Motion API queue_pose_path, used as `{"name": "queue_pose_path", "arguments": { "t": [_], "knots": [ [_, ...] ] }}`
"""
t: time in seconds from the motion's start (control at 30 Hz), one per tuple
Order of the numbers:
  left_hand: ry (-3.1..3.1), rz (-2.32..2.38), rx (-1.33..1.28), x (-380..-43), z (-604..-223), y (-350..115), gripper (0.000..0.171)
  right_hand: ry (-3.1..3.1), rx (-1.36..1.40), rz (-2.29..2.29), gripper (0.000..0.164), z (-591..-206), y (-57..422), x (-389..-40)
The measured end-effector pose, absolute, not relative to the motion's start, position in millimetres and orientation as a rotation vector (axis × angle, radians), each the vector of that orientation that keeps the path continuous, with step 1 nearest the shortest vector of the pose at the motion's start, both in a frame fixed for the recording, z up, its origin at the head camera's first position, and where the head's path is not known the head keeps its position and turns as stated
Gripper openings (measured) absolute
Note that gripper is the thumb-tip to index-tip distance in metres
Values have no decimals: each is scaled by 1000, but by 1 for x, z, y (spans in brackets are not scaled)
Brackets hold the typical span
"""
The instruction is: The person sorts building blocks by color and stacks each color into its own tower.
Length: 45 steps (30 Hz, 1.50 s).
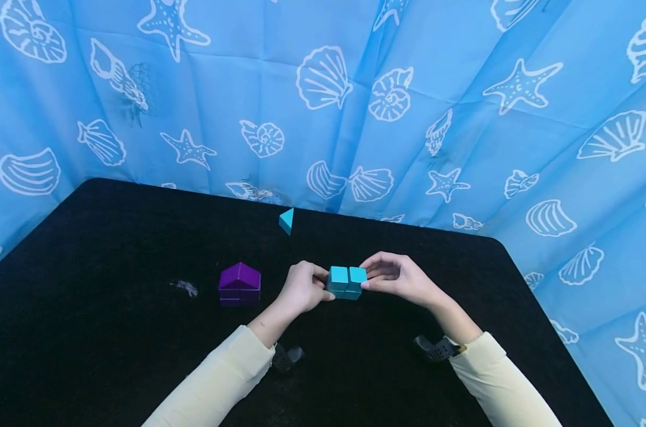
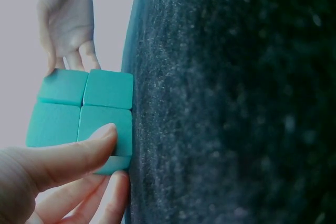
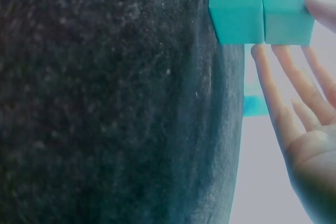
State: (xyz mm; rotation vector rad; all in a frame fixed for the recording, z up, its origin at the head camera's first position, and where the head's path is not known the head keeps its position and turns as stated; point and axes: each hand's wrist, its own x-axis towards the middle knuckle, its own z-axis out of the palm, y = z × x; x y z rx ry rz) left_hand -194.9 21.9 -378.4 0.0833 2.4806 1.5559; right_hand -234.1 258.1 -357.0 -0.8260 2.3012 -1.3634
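Note:
Several turquoise cubes [image 1: 339,276] stand as a two-by-two block on the black table, two on top of two, with a thin seam between the columns. From the left side my left hand [image 1: 300,287] pinches the block; in the left wrist view its thumb [image 2: 100,137] lies across the front of one cube and the fingers curl behind. My right hand [image 1: 400,277] holds the upper right cube [image 1: 358,276], thumb on its front. The right wrist view shows its extended fingers [image 3: 289,72] meeting the block's side.
Left of my left hand stands a purple block stack [image 1: 240,293] with a peaked top. Farther back is a turquoise triangular block [image 1: 286,222]. A pale smudge [image 1: 184,288] marks the black table [image 1: 115,344]. Behind it hangs a blue curtain [image 1: 280,101] with shells and starfish.

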Motion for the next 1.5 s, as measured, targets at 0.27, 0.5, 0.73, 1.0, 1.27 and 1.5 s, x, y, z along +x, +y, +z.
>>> {"name": "queue_pose_path", "arguments": {
  "t": [0.27, 0.5, 0.73, 1.0, 1.27, 1.5],
  "knots": [
    [2482, 1547, 81, -196, -379, 22, 37, 2273, -835, -1379, 32, -357, 257, -234],
    [2476, 1559, 82, -195, -380, 22, 37, 2261, -841, -1372, 34, -356, 257, -234],
    [2482, 1564, 70, -194, -379, 21, 38, 2325, -869, -1315, 36, -348, 254, -238],
    [2491, 1559, 68, -193, -378, 23, 36, 2471, -838, -1198, 31, -325, 236, -256],
    [2478, 1582, 75, -193, -380, 25, 35, 2451, -774, -1172, 35, -313, 217, -279],
    [2459, 1580, 65, -194, -380, 23, 37, 2397, -735, -1184, 36, -307, 196, -300]
  ]
}}
